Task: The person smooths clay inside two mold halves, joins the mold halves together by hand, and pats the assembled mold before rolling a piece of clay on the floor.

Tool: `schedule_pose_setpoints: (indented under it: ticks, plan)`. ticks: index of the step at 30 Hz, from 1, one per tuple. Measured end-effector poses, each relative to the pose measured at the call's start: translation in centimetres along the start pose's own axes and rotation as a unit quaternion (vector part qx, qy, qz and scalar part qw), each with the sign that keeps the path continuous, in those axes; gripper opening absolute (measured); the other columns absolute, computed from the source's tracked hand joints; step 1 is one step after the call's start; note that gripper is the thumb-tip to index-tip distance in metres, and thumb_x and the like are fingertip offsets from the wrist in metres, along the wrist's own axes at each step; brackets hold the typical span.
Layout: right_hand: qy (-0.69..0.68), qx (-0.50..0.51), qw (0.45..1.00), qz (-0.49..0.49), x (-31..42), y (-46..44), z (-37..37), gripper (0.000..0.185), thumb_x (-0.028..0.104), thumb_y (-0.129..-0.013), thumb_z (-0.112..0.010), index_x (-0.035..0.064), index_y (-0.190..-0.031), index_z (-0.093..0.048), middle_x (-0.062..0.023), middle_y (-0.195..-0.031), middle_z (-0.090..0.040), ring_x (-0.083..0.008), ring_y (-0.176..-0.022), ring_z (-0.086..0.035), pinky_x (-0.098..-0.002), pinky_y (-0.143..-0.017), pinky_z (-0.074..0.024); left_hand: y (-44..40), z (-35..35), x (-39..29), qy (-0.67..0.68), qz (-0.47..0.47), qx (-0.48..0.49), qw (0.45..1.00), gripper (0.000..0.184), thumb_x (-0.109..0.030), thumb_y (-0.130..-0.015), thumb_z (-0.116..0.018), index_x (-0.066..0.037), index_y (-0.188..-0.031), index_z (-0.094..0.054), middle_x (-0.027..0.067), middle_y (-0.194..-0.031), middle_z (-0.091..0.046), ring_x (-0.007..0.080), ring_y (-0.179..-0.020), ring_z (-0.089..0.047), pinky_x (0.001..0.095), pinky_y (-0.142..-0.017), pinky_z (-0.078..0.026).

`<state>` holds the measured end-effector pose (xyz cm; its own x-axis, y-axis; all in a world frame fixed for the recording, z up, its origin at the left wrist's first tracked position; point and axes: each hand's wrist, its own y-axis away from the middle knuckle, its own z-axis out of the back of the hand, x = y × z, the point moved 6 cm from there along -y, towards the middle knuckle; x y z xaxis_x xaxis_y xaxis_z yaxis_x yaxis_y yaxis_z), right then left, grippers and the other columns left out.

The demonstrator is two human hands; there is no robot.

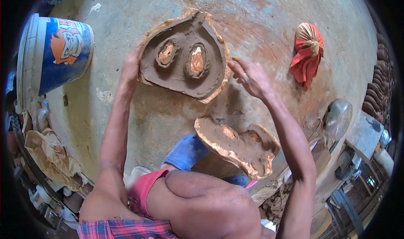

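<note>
A plaster mould half lined with dark wet clay (pixel 172 82) is in front of me, its pointed end facing away. Two oval clay rings rise inside it around bare orange-white patches. My left hand (pixel 134 64) grips the mould's left edge, with its fingers partly hidden behind the rim. On the opposite side, my right hand (pixel 251 78) has its fingertips closed at the right rim. Closer to my legs, a second clay-lined mould half (pixel 240 144) lies tilted, with two similar patches, and neither hand touches it.
A blue-and-white bucket (pixel 63 56) stands at the left. A knotted red-and-tan cloth bundle (pixel 308 53) lies to the right on the stained work surface (pixel 261 20). Crumpled brown paper (pixel 52 152) is at lower left; stacked curved clay pieces (pixel 376 91) line the far right.
</note>
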<state>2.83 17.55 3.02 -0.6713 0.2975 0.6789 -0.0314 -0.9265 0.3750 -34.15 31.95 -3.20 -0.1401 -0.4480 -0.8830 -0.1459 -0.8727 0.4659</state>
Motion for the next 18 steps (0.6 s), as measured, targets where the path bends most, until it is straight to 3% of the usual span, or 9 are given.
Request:
schedule_pose_setpoints:
  ticks: [4,7,9,10,14,15,16,18]
  plan:
    - [0.052,0.048,0.997,-0.036,1.4,-2.0,-1.3,0.067,0.059,-0.108,-0.045,-0.0057,-0.113,-0.062,-0.0260,-0.087,-0.069,-0.0337,-0.079,-0.072,-0.0471,-0.074,-0.0545,2.2,-2.1,-1.5,0.018,0.039,-0.052,0.998,0.059,-0.043,-0.112,-0.050,0.006,-0.144,-0.058,0.0130,-0.140,-0.065,0.0194,-0.124,-0.062,0.0335,-0.108,-0.046]
    - [-0.050,0.016,0.999,-0.005,1.1,-1.3,-0.4,0.067,0.061,-0.108,-0.042,-0.0042,-0.104,-0.058,-0.0253,-0.083,-0.066,-0.0346,-0.077,-0.070,-0.0476,-0.073,-0.0537,4.0,-3.2,0.1,0.108,0.007,-0.050,0.993,0.056,-0.039,-0.113,-0.049,0.006,-0.145,-0.056,0.0135,-0.142,-0.063,0.0184,-0.128,-0.058,0.0338,-0.111,-0.044]
    - [-0.072,0.021,0.997,-0.027,1.4,0.2,1.8,0.065,0.060,-0.107,-0.045,-0.0024,-0.108,-0.060,-0.0302,-0.090,-0.067,-0.0465,-0.089,-0.066,-0.0537,-0.080,-0.0476,6.1,-4.0,0.4,0.081,-0.064,-0.088,0.991,0.051,-0.035,-0.114,-0.048,0.005,-0.145,-0.053,0.0116,-0.140,-0.061,0.0174,-0.130,-0.054,0.0339,-0.114,-0.040]
    - [-0.074,0.023,0.996,-0.036,0.5,1.2,2.1,0.065,0.060,-0.107,-0.045,-0.0024,-0.108,-0.060,-0.0302,-0.090,-0.067,-0.0465,-0.089,-0.066,-0.0537,-0.080,-0.0476,7.2,-5.1,0.9,0.079,-0.056,-0.083,0.992,0.051,-0.035,-0.114,-0.048,0.005,-0.145,-0.053,0.0116,-0.140,-0.061,0.0174,-0.130,-0.054,0.0339,-0.114,-0.040]
    - [-0.132,-0.099,0.983,-0.083,-2.5,6.4,6.1,0.049,0.048,-0.110,-0.047,0.0038,-0.122,-0.063,-0.0174,-0.081,-0.066,-0.0290,-0.076,-0.066,-0.0441,-0.070,-0.0501,10.6,-10.7,0.8,0.055,-0.125,-0.050,0.989,0.045,-0.034,-0.115,-0.043,-0.004,-0.149,-0.042,0.0105,-0.142,-0.056,0.0209,-0.134,-0.052,0.0386,-0.115,-0.041]
    - [-0.149,-0.148,0.976,-0.063,-3.7,7.9,6.8,0.050,0.048,-0.112,-0.046,0.0029,-0.125,-0.063,-0.0119,-0.077,-0.064,-0.0195,-0.073,-0.064,-0.0393,-0.067,-0.0503,11.0,-12.6,0.9,0.099,-0.147,-0.013,0.984,0.048,-0.036,-0.114,-0.042,-0.005,-0.151,-0.038,0.0108,-0.145,-0.053,0.0215,-0.136,-0.050,0.0390,-0.116,-0.040]
    - [-0.180,-0.156,0.968,-0.085,-4.5,9.7,7.4,0.053,0.049,-0.113,-0.041,0.0024,-0.128,-0.062,-0.0091,-0.085,-0.068,-0.0166,-0.078,-0.064,-0.0359,-0.073,-0.0529,11.4,-13.9,1.0,0.142,-0.166,0.025,0.975,0.051,-0.038,-0.114,-0.042,-0.006,-0.154,-0.035,0.0112,-0.148,-0.051,0.0221,-0.137,-0.049,0.0395,-0.117,-0.038]
    - [-0.243,-0.228,0.938,-0.098,-5.3,13.1,8.3,0.057,0.052,-0.113,-0.038,0.0025,-0.131,-0.061,-0.0065,-0.100,-0.069,-0.0147,-0.086,-0.065,-0.0341,-0.079,-0.0554,11.8,-15.6,1.2,0.096,-0.171,0.083,0.977,0.060,-0.044,-0.112,-0.045,-0.008,-0.157,-0.029,0.0115,-0.153,-0.045,0.0242,-0.141,-0.044,0.0427,-0.118,-0.035]
